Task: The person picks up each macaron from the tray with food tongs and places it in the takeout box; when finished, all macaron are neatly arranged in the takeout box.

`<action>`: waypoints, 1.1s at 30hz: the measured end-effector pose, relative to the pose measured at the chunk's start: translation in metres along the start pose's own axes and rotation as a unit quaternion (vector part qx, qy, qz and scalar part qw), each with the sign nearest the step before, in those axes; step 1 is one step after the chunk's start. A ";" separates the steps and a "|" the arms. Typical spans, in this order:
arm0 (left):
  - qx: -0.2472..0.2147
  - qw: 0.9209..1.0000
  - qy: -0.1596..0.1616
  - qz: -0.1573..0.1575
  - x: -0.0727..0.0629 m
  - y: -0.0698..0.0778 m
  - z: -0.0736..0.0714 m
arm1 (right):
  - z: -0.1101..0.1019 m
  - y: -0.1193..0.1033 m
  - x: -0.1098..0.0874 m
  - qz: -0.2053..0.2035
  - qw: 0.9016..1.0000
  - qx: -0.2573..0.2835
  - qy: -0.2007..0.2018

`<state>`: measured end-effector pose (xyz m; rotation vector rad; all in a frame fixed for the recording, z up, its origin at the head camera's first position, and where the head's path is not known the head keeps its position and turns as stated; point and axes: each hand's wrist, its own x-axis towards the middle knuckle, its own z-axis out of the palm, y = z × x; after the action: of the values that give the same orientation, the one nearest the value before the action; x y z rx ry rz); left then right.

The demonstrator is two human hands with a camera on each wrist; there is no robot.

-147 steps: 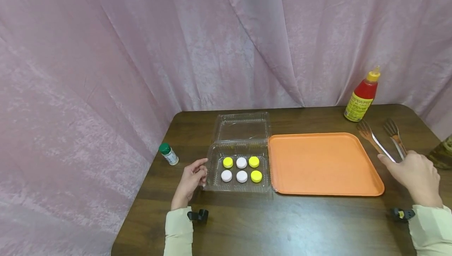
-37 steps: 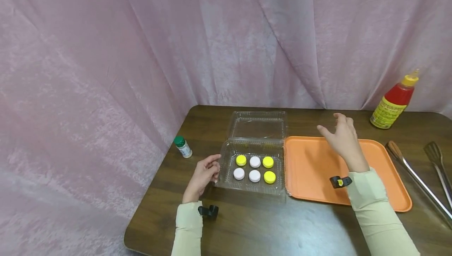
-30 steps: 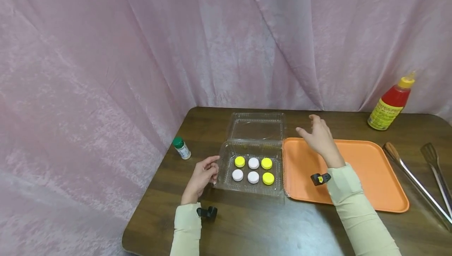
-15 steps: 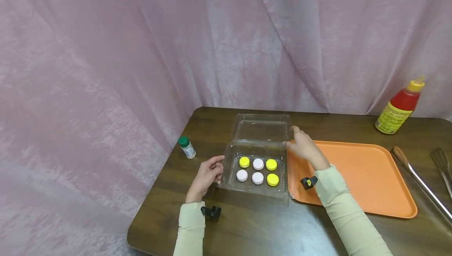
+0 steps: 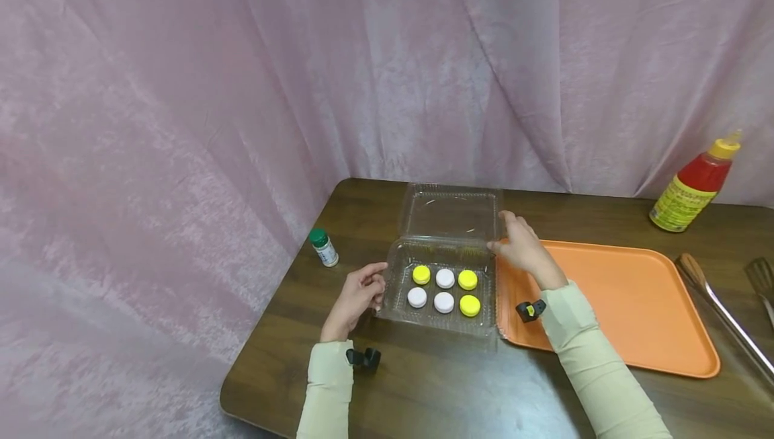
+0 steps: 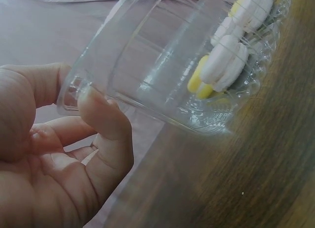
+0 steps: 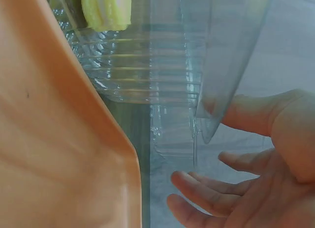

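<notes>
A clear plastic clamshell container (image 5: 437,327) stands on the table with its lid (image 5: 453,216) folded back. Yellow macarons (image 5: 469,306) and white macarons (image 5: 444,278) sit inside in two rows. My left hand (image 5: 357,296) pinches the container's left rim between thumb and a finger; the left wrist view has the rim at the fingertips (image 6: 96,107). At the right, my right hand (image 5: 523,251) is beside the hinge and lid edge. One digit touches a clear plastic corner in the right wrist view, while the other fingers (image 7: 202,191) extend loosely, holding nothing.
An orange tray (image 5: 629,304) lies against the container's right side, partly under my right forearm. Farther right are wood-and-metal tongs (image 5: 719,301), another utensil (image 5: 760,279) and a red sauce bottle (image 5: 695,187). A green-capped shaker (image 5: 324,248) stands at the left.
My right hand has moved left from the tongs, across the tray, to the container's right edge. The lid's far edge has risen slightly. My left hand has stayed at the left rim.
</notes>
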<state>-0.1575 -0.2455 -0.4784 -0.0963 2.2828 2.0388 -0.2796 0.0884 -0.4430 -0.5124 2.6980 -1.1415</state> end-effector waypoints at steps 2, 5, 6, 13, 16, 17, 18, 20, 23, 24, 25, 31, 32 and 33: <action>0.001 1.000 0.002 -0.002 -0.001 0.001 0.000 | 0.000 -0.001 -0.001 -0.005 1.000 0.002 0.008; 0.000 1.000 0.002 -0.002 0.000 0.001 0.000 | -0.001 -0.003 -0.003 -0.011 1.000 0.007 0.027; 0.000 1.000 -0.001 0.001 0.000 0.001 0.000 | -0.002 -0.003 -0.005 -0.013 0.999 0.008 0.035; -0.001 1.000 -0.011 0.001 0.004 0.003 0.003 | -0.009 -0.001 -0.014 -0.034 0.998 0.024 0.054; 0.002 1.000 -0.009 -0.001 0.004 0.002 0.003 | -0.011 -0.002 -0.016 -0.043 0.997 0.029 0.059; 0.002 1.000 -0.009 0.000 0.004 0.002 0.003 | -0.011 -0.002 -0.017 -0.045 0.997 0.030 0.062; 0.003 1.000 -0.009 0.001 0.004 0.002 0.003 | -0.012 -0.003 -0.018 -0.047 0.996 0.030 0.065; 0.002 1.000 -0.007 0.004 0.004 0.002 0.002 | -0.014 -0.005 -0.019 -0.050 0.996 0.031 0.071; 0.001 1.000 -0.001 0.004 0.003 0.002 0.001 | -0.016 -0.007 -0.023 -0.053 0.995 0.034 0.072; 0.002 1.000 0.001 0.002 0.003 0.002 0.001 | -0.016 -0.008 -0.025 -0.055 0.995 0.036 0.071; 0.002 1.000 0.003 0.000 0.003 0.001 0.000 | -0.016 -0.008 -0.026 -0.057 0.995 0.037 0.069; 0.002 1.000 0.001 -0.008 0.002 0.000 -0.001 | -0.016 -0.008 -0.038 -0.079 0.993 0.050 0.070; 0.001 1.000 0.000 -0.009 0.002 0.000 -0.001 | -0.016 -0.007 -0.040 -0.082 0.993 0.053 0.070; 0.000 1.000 -0.001 -0.010 0.002 0.000 -0.001 | -0.015 -0.007 -0.043 -0.085 0.992 0.056 0.070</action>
<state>-0.1594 -0.2465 -0.4783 -0.1165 2.2723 2.0285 -0.2420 0.1096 -0.4263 -0.6783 2.7287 -1.4132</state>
